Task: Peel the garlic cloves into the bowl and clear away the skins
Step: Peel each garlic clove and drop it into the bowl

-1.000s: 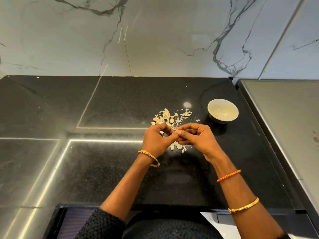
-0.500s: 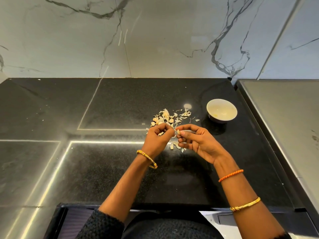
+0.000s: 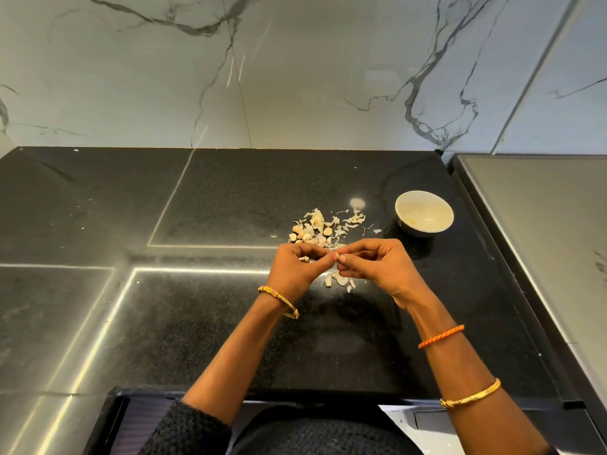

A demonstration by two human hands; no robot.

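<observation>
Your left hand [image 3: 297, 269] and right hand [image 3: 377, 267] are pinching something tiny between curled fingertips, likely a garlic clove [image 3: 337, 256], mostly hidden.

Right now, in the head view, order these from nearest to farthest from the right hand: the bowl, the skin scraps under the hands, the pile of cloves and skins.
1. skin scraps, just below the right hand
2. pile of cloves and skins, beyond, to its left
3. bowl, beyond, to its right

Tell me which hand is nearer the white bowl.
Right. The right hand sits just in front and left of the bowl; the left hand lies farther left, beyond the right hand's fingertips.
</observation>
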